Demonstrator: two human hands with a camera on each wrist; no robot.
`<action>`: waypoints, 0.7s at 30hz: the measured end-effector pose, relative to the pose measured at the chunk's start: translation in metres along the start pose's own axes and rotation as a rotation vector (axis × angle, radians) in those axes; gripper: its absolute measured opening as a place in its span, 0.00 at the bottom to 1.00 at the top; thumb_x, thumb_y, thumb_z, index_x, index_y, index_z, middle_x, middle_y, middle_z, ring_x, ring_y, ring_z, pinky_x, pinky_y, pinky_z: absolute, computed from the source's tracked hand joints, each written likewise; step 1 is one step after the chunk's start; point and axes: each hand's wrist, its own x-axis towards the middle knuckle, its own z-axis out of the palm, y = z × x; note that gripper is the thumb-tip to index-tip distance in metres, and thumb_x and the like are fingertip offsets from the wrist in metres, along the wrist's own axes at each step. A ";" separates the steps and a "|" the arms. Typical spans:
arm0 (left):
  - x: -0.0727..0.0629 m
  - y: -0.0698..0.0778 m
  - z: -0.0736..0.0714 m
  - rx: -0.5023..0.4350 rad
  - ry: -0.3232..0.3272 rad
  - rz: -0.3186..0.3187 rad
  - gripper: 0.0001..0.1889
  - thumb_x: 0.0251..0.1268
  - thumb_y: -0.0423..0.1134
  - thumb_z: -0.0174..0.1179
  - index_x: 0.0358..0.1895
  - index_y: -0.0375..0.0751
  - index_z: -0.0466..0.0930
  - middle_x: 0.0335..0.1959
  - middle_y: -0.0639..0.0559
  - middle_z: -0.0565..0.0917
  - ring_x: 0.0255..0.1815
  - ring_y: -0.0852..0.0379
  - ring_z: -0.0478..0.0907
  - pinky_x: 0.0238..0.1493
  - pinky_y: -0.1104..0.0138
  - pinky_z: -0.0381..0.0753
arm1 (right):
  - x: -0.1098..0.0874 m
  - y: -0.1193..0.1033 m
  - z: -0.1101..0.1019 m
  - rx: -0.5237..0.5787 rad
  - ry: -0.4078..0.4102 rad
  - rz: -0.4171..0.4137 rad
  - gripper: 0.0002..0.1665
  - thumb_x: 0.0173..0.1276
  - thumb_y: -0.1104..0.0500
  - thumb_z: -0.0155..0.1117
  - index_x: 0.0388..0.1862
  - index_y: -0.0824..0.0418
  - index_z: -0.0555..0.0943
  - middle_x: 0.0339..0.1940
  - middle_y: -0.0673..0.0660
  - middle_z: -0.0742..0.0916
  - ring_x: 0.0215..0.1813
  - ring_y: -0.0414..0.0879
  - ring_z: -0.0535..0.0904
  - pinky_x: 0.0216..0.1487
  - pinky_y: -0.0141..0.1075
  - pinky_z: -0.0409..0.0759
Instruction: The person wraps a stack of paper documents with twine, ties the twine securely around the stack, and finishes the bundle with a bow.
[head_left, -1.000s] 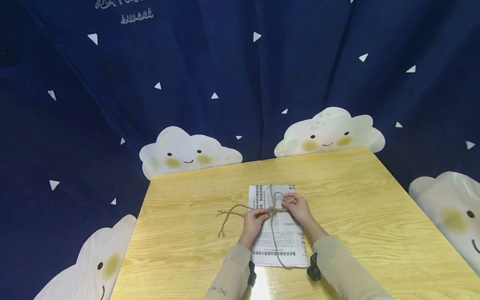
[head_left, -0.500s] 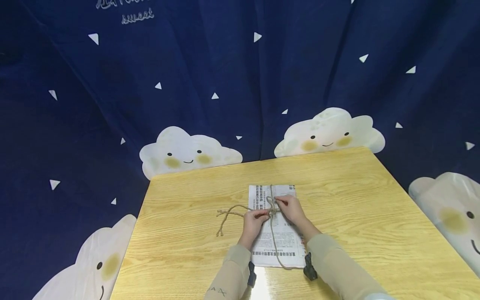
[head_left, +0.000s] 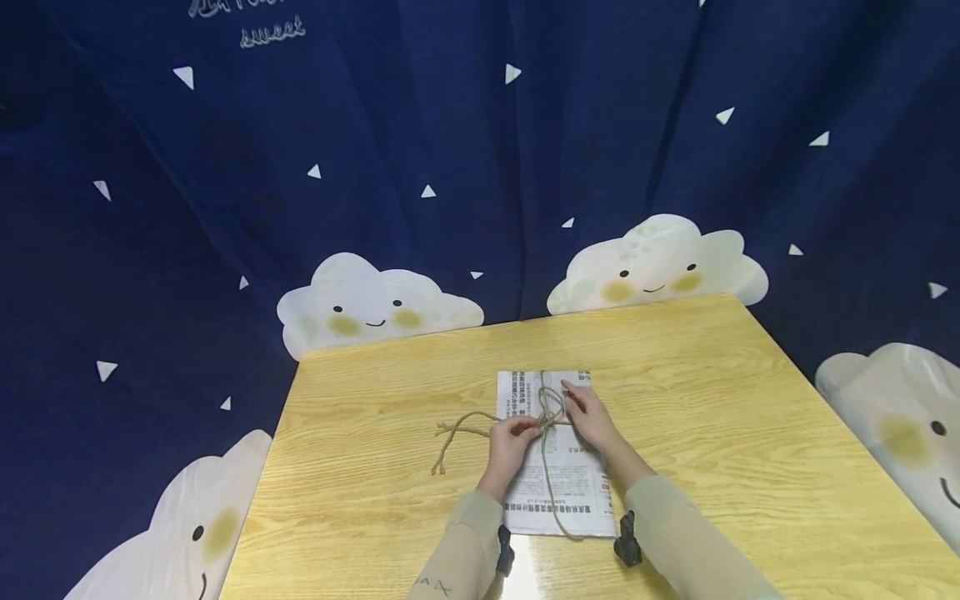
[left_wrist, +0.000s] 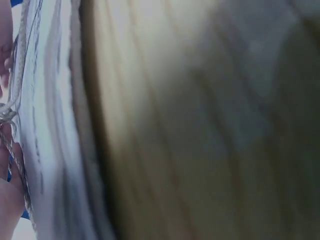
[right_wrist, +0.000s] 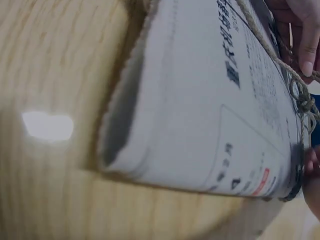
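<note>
A flat bundle of folded newspaper [head_left: 558,492] lies on the table, crossed by brown twine [head_left: 551,492] with a knot [head_left: 546,422] near its middle. Upright loops of twine [head_left: 551,402] rise on the far side of the knot. My left hand [head_left: 507,450] pinches the twine just left of the knot. Beside the loops, my right hand [head_left: 592,419] has its index finger extended; whether it touches the twine is unclear. The right wrist view shows the left hand [right_wrist: 300,35] at the twine and the knot [right_wrist: 305,103], while the right hand is mostly cut off by the frame.
Loose twine ends [head_left: 442,450] trail onto the wooden table [head_left: 360,483] left of the bundle. Behind the table hangs a dark blue curtain [head_left: 420,125] with white triangles and smiling clouds. Dark straps [head_left: 627,540] sit at both wrists.
My right hand moved left over the knot, then back to the right, its fingers spreading from the twine. Loops now stand beyond the knot. The left hand stayed in place.
</note>
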 end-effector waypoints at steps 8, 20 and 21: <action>0.003 0.003 0.005 0.017 -0.026 0.075 0.07 0.50 0.29 0.64 0.35 0.36 0.85 0.33 0.49 0.85 0.34 0.62 0.81 0.36 0.74 0.80 | -0.015 -0.005 -0.006 0.221 0.082 0.026 0.13 0.64 0.65 0.59 0.47 0.68 0.79 0.39 0.64 0.82 0.36 0.45 0.78 0.38 0.26 0.77; 0.002 0.004 0.008 0.118 -0.060 0.214 0.07 0.51 0.28 0.63 0.35 0.35 0.85 0.34 0.46 0.85 0.35 0.59 0.81 0.36 0.74 0.79 | -0.026 -0.005 -0.002 0.252 0.003 -0.017 0.12 0.56 0.61 0.67 0.38 0.66 0.82 0.38 0.61 0.83 0.35 0.42 0.78 0.36 0.28 0.78; 0.002 0.004 0.008 0.124 -0.065 0.211 0.07 0.51 0.28 0.63 0.35 0.35 0.85 0.34 0.47 0.85 0.35 0.59 0.81 0.35 0.74 0.79 | -0.026 -0.004 -0.001 0.245 0.009 -0.010 0.11 0.56 0.62 0.67 0.37 0.67 0.82 0.37 0.61 0.83 0.34 0.42 0.79 0.36 0.28 0.79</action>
